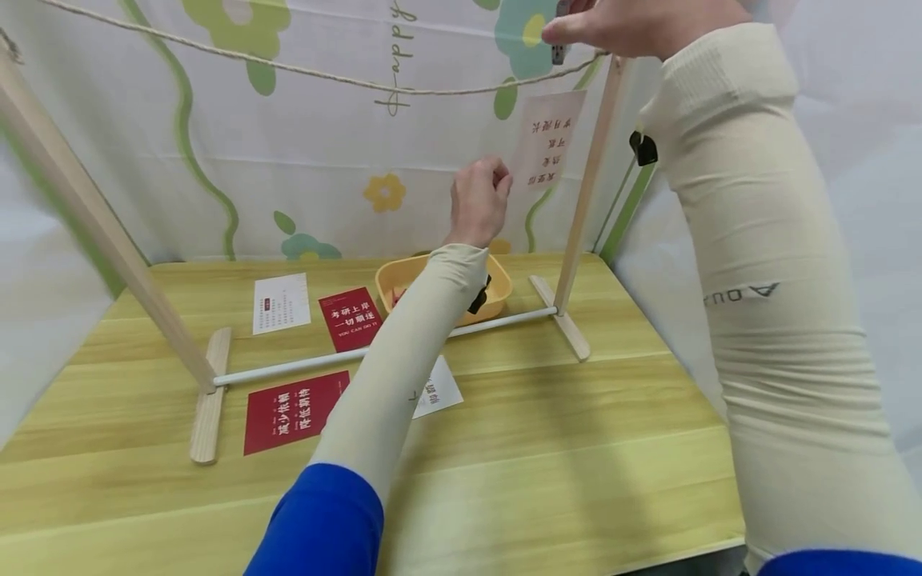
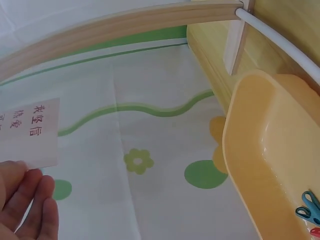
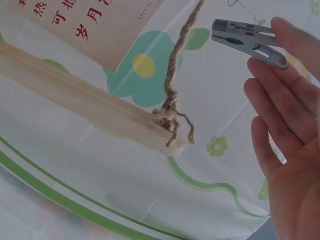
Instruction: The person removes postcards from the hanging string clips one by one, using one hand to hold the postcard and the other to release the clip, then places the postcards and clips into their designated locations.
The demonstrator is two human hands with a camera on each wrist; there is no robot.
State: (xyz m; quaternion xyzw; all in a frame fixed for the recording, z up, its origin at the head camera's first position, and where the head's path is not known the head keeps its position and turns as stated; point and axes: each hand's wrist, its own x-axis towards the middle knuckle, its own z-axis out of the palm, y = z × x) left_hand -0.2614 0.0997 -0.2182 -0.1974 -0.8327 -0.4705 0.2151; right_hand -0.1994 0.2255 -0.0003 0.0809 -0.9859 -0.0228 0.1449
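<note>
My left hand (image 1: 481,200) pinches a pale card (image 1: 551,140) with red characters by its edge; in the left wrist view, the fingertips meet the card's corner. The card hangs in front of the printed cloth, a little below the rope (image 1: 324,76). Higher up at the right, my right hand (image 1: 648,28) pinches a grey clothespin (image 3: 247,42) between thumb and fingers, near the rope's knotted right end. Its nose points toward the rope in the right wrist view, apart from it.
A wooden frame with upright posts (image 1: 591,184) and a white crossbar (image 1: 288,368) stands on the table (image 1: 540,480). Behind the bar sits a yellow basket (image 2: 250,145) with small teal and red items (image 2: 311,209). Red cards (image 1: 295,412) and white cards (image 1: 281,304) lie on the table.
</note>
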